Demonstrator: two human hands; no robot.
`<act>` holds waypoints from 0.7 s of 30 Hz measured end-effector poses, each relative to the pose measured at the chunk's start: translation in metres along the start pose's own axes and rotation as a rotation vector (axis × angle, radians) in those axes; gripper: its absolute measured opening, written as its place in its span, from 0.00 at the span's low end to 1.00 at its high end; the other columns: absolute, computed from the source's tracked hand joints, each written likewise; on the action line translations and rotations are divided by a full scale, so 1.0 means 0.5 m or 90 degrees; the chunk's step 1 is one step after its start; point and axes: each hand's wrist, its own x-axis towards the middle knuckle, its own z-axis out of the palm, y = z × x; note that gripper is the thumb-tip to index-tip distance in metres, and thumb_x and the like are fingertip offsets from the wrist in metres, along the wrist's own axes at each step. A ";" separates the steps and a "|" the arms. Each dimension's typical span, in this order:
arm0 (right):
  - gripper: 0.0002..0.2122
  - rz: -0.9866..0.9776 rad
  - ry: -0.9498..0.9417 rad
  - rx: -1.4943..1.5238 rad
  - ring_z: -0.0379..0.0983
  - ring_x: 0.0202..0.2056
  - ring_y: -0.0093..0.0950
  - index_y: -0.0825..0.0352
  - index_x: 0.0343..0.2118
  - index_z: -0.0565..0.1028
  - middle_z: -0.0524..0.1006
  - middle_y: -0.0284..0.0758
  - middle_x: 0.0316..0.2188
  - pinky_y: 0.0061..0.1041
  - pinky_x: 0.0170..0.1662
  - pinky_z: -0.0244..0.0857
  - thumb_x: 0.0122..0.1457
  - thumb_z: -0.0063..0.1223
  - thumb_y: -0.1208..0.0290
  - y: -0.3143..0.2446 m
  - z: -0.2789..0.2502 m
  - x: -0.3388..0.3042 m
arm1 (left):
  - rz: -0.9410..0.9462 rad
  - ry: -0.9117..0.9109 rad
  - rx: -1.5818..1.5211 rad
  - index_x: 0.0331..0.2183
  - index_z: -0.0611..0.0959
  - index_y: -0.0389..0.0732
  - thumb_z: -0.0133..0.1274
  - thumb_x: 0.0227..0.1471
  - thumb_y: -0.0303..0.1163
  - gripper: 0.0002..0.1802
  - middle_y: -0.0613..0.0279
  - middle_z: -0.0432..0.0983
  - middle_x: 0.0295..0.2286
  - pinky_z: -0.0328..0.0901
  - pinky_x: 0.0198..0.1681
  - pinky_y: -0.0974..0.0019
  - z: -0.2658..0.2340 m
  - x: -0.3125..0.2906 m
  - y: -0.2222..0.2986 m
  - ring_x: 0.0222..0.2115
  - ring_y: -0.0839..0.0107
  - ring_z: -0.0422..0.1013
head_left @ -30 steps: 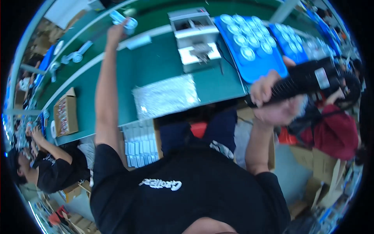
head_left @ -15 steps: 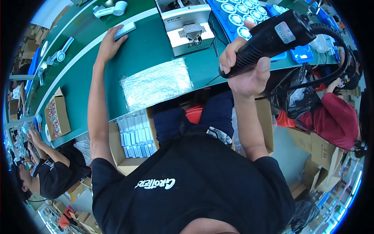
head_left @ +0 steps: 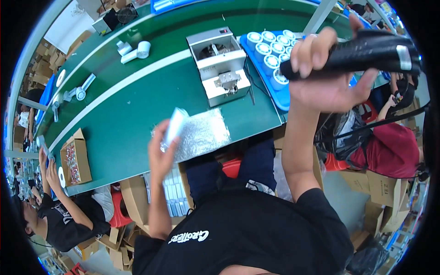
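Note:
My left hand (head_left: 160, 153) is closed on a pale, whitish rectangular plastic piece (head_left: 175, 124), slightly blurred, held above the silver bubble-textured sheet (head_left: 206, 137) at the table's front edge. Raised at the upper right, my right hand (head_left: 327, 94) grips a black electric screwdriver (head_left: 366, 54), its body lying nearly level; the bit cannot be seen. Beyond the sheet stands a metal screw feeder (head_left: 220, 68) with an open bin on top. Behind my right hand lies a blue tray (head_left: 283, 103) filled with several white-and-blue round fan parts (head_left: 262, 49).
In my lap area sits a cardboard box (head_left: 135, 192) of similar pale pieces. Small handheld fans (head_left: 137, 51) lie on the green belt (head_left: 174, 27). A box of small parts (head_left: 82, 158) is at left, near a co-worker (head_left: 68, 215). A dark cable (head_left: 380, 121) hangs at right.
My left hand has brought the pale piece from the far left of the table back over the silver sheet. My right hand has lifted the electric screwdriver up and right, turning it more level.

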 end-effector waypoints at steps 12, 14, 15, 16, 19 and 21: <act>0.30 -0.009 0.126 -0.230 0.69 0.21 0.34 0.71 0.28 0.71 0.72 0.41 0.20 0.33 0.27 0.64 0.66 0.38 0.42 0.139 -0.128 0.092 | 0.031 0.097 0.025 0.52 0.79 0.36 0.61 0.55 0.26 0.22 0.48 0.79 0.41 0.69 0.47 0.63 0.105 -0.058 0.007 0.41 0.57 0.77; 0.31 -0.018 0.108 -0.246 0.68 0.21 0.33 0.72 0.29 0.72 0.72 0.40 0.21 0.33 0.27 0.63 0.65 0.38 0.40 0.109 -0.127 0.096 | 0.040 0.081 0.040 0.51 0.79 0.35 0.61 0.55 0.26 0.22 0.48 0.79 0.40 0.69 0.46 0.63 0.105 -0.058 0.009 0.41 0.57 0.77; 0.31 -0.004 0.106 -0.234 0.68 0.21 0.33 0.72 0.28 0.72 0.72 0.40 0.21 0.32 0.27 0.63 0.65 0.38 0.40 0.090 -0.125 0.099 | 0.045 0.072 0.048 0.51 0.79 0.35 0.61 0.55 0.26 0.22 0.49 0.79 0.40 0.69 0.46 0.62 0.105 -0.057 0.010 0.41 0.57 0.77; 0.32 0.010 0.105 -0.222 0.68 0.21 0.33 0.71 0.27 0.72 0.72 0.40 0.22 0.32 0.28 0.63 0.65 0.37 0.39 0.073 -0.119 0.100 | 0.047 0.078 0.056 0.51 0.79 0.35 0.61 0.55 0.26 0.21 0.49 0.79 0.40 0.69 0.46 0.62 0.106 -0.056 0.011 0.41 0.56 0.77; 0.29 -0.003 0.061 -0.248 0.69 0.19 0.31 0.71 0.35 0.71 0.73 0.41 0.21 0.30 0.25 0.65 0.66 0.40 0.40 0.044 -0.093 0.080 | 0.052 0.102 0.068 0.51 0.79 0.34 0.61 0.55 0.26 0.21 0.49 0.79 0.40 0.69 0.46 0.62 0.115 -0.053 0.012 0.41 0.56 0.77; 0.24 -0.011 0.109 -0.242 0.70 0.18 0.29 0.71 0.38 0.71 0.74 0.40 0.20 0.27 0.23 0.65 0.68 0.42 0.47 0.045 -0.075 0.047 | 0.045 0.123 0.064 0.51 0.79 0.34 0.61 0.56 0.26 0.21 0.49 0.79 0.40 0.69 0.47 0.61 0.125 -0.052 0.011 0.42 0.57 0.77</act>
